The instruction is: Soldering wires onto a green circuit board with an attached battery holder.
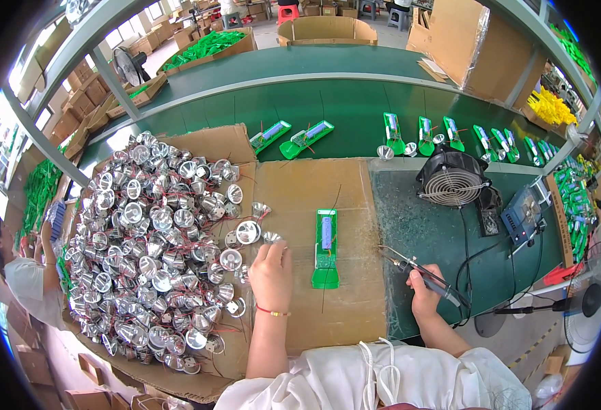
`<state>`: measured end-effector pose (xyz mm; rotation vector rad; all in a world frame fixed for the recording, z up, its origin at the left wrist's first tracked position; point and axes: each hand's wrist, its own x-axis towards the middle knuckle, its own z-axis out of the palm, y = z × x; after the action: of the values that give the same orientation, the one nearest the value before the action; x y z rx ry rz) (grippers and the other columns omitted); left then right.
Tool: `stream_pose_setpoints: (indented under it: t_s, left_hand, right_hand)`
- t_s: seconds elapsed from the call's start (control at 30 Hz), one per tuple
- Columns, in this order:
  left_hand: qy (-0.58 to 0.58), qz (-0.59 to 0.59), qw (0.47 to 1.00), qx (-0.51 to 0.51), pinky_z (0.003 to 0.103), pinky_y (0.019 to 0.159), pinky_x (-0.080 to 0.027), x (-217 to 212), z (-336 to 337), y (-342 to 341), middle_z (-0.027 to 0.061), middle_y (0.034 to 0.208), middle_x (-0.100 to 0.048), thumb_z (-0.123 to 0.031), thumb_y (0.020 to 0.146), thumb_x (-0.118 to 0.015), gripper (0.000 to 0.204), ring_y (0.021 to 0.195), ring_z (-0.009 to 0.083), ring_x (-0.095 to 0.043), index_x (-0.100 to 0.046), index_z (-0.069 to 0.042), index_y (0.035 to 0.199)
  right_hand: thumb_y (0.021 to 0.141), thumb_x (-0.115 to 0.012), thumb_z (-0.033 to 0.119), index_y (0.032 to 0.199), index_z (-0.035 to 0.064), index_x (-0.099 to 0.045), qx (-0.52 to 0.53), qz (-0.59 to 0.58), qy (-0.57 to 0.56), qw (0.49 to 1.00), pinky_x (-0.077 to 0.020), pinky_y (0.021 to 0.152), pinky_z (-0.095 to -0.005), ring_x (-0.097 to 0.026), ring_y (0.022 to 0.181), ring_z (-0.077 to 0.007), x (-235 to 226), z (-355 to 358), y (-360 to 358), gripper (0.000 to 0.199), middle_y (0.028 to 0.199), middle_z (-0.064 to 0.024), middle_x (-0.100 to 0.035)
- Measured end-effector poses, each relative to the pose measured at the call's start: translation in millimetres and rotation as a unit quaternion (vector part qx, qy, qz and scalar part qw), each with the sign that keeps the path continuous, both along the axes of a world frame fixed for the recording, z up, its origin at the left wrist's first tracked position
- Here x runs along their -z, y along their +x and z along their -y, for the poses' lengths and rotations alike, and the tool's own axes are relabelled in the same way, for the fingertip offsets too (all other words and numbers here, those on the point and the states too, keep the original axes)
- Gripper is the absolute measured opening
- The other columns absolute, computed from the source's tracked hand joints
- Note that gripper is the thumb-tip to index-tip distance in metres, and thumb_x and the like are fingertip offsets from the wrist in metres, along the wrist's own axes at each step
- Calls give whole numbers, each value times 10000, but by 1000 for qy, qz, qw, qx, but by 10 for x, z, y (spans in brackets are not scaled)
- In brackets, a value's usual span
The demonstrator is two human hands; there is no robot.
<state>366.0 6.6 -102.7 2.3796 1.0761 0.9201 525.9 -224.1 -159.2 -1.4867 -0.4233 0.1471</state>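
Observation:
My left hand (271, 273) reaches into the edge of a big heap of shiny silver reflector cups with red wires (157, 239), its fingers closed around one cup (271, 238). My right hand (425, 292) grips a soldering iron (420, 270), tip pointing left and up. Between the hands a green plastic lamp body with a circuit board (326, 249) lies lengthwise on a brown cardboard sheet (307, 198).
A small black fan (453, 179) and a soldering station (523, 216) stand to the right on a dark green mat. More green lamp bodies (425, 134) line the green conveyor behind. Another person (20, 273) sits at far left. Cardboard boxes stand at the back.

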Motion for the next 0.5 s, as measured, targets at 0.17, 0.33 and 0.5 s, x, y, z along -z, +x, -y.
stream_pose_setpoints:
  t_s: [0.17,0.33,0.5]
  left_hand:
    - [-19,-47,994,98,363,587,-480,171,195,62,100,724,-604,2,707,-583,152,667,271,-597,-595,-41,852]
    - [165,-135,975,67,344,665,-427,268,-2,31,60,708,-575,-45,689,-543,88,757,229,-538,-595,-91,743]
    - [155,-67,984,61,374,692,-399,96,52,-27,60,742,-592,-132,740,-636,79,769,223,-557,-578,-114,791]
  right_hand:
    - [774,-658,126,778,10,-521,-7,-8,12,1000,-419,519,-216,-539,551,-100,44,6,-7,180,643,-55,-569]
    - [777,-655,151,809,9,-531,-14,-22,-14,1000,-422,537,-219,-552,582,-101,46,32,3,190,659,-59,-575]
    - [808,-599,115,801,19,-511,-18,5,-29,999,-378,504,-202,-500,560,-82,-24,44,13,131,643,-43,-534]
